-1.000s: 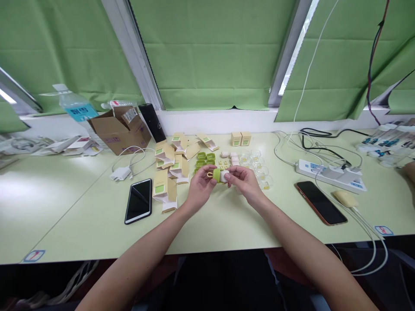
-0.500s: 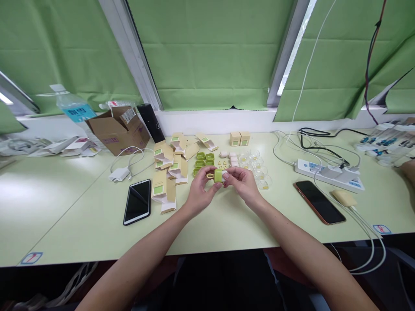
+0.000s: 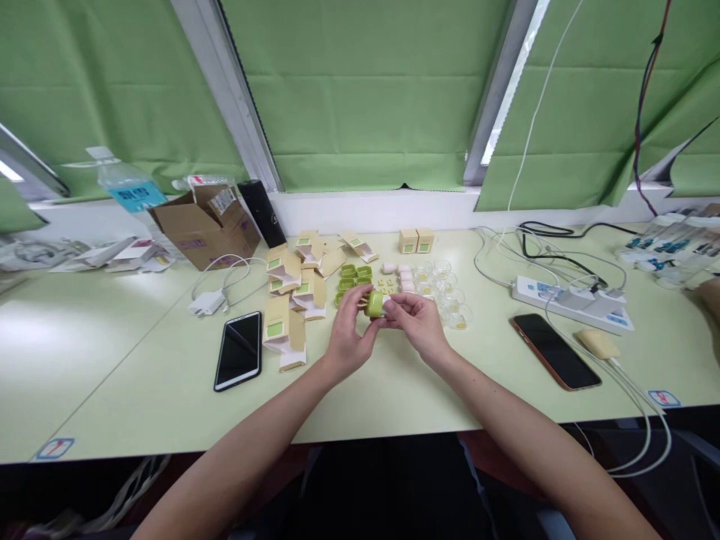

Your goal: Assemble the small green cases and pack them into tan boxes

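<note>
Over the middle of the table, my left hand (image 3: 349,331) is closed on a small green case (image 3: 374,303) with a yellowish loop at its left end. My right hand (image 3: 419,324) pinches a white piece (image 3: 385,300) at the case's right end; my fingers partly hide it, so how far it sits inside cannot be seen. Just beyond my hands stand several open green cases (image 3: 348,271) in rows. To their right lie small yellow pieces (image 3: 385,283), pale pink-white pieces (image 3: 405,277) and clear plastic domes (image 3: 450,292), some with yellow inside.
Opened cardboard packets (image 3: 284,326) lie left of my hands, near a phone (image 3: 238,351). Two small closed boxes (image 3: 416,241) stand at the back. Rightward are another phone (image 3: 554,351), a power strip (image 3: 574,304) and loose cables. A brown carton (image 3: 211,232) stands back left.
The green case has turned and tilted a little in my fingers, shifting slightly left. Both hands keep their hold, and the things on the table stay put.
</note>
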{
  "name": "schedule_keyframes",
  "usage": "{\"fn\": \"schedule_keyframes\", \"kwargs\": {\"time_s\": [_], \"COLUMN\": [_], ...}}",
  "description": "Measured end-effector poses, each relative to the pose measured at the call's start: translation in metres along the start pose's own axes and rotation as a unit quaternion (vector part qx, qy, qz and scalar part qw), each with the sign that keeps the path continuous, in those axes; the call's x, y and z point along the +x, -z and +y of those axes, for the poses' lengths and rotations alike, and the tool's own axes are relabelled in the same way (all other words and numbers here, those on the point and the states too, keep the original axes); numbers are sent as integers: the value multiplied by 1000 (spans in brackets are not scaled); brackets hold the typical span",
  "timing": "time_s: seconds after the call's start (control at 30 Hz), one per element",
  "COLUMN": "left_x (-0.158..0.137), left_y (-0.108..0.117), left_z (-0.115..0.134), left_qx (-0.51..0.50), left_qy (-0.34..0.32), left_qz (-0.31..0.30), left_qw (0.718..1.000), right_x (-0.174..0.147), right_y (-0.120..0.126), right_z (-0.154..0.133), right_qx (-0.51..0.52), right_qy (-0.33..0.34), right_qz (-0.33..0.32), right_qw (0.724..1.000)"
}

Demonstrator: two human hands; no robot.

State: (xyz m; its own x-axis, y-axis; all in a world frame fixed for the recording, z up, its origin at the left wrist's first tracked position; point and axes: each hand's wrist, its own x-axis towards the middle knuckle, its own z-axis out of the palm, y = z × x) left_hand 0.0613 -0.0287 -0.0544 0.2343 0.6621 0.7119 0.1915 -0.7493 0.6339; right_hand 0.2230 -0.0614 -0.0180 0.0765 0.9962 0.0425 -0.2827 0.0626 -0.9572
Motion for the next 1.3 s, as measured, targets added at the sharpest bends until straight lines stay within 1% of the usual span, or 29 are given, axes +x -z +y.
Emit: {"fn": "schedule_keyframes", "kwargs": {"time_s": [0.1,0.23,0.37,0.47,0.53,0.57,0.6,0.63,0.7,0.73,0.77,0.8,0.83,0.9,1.07,1.17,1.23,1.3], "left_x": [0,1,1,2,5,7,9,11,14,15,15,15,14,13,11,11,11,10], "left_y": [1,3,2,1,1,2,3,4,5,5,4,4,3,1,1,2,2,2], "left_z": [1,3,4,4,3,2,2,1,2,2,3,4,5,8,8,6,5,4], "left_qx": [21,58,57,-7,-87,-133,-179,-222,-293,-318,-336,-348,-356,-365,-385,-402,-397,-377], "left_qy": [-21,-30,-31,14,73,107,140,167,203,211,218,225,233,243,248,250,242,231], "left_qz": [-14,-28,-25,-1,19,21,16,7,-15,-24,-31,-40,-49,-65,-97,-100,-95,-89], "left_qw": [999,997,998,1000,993,985,974,961,934,924,916,909,904,896,884,875,880,892], "right_x": [-1,0,1,0,-2,-3,-4,-5,-6,-5,-5,-4,-3,0,3,3,3,3], "right_y": [-1,-2,-2,-1,1,3,5,7,11,13,14,16,17,18,20,21,21,21], "right_z": [0,4,6,6,6,6,6,7,8,9,9,10,11,13,15,14,14,14], "right_qx": [6,12,6,-26,-88,-136,-192,-253,-366,-410,-444,-468,-483,-491,-480,-483,-484,-488], "right_qy": [-6,-16,-12,13,64,107,162,222,332,371,397,413,422,433,455,456,459,470], "right_qz": [-9,-20,-32,-47,-40,-30,-19,-9,-1,-2,-2,-1,-1,-4,-21,-19,-25,-29], "right_qw": [1000,1000,999,998,993,984,968,942,869,833,803,781,767,756,750,747,745,735]}}
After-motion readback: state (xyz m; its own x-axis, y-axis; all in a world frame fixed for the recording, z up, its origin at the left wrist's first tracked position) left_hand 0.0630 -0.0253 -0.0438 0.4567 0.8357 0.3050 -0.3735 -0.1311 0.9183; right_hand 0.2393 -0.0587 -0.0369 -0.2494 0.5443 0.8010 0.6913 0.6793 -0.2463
